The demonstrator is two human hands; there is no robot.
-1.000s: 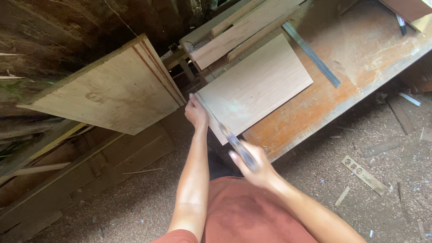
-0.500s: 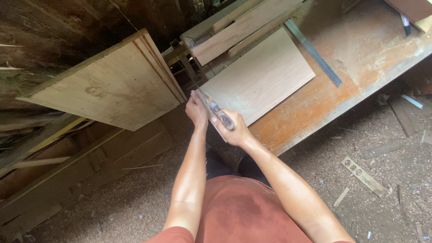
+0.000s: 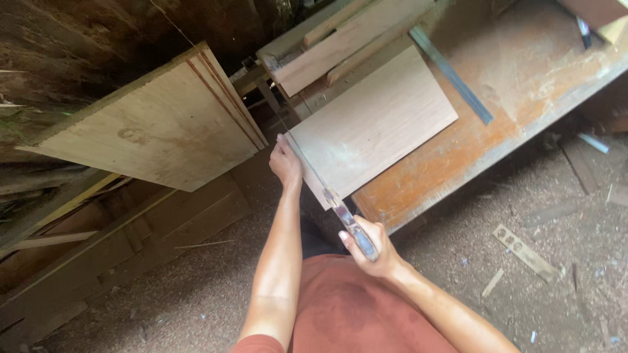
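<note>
head view shows right hand (image 3: 366, 245) closed around the handsaw (image 3: 335, 206) handle, left hand (image 3: 285, 161) gripping the board (image 3: 373, 124) edge overhanging the workbench (image 3: 523, 104) — better keep long, straight strokes along that edge.

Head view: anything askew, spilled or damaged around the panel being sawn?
Nothing damaged. The panel lies skewed, overhanging the sawdust-dusted bench; wood offcuts litter the floor.

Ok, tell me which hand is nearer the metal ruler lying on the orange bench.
Neither is close, but the left. The left hand grips the board's near edge, the board between it and the ruler. The right hand holds the saw handle, off the bench.
</note>
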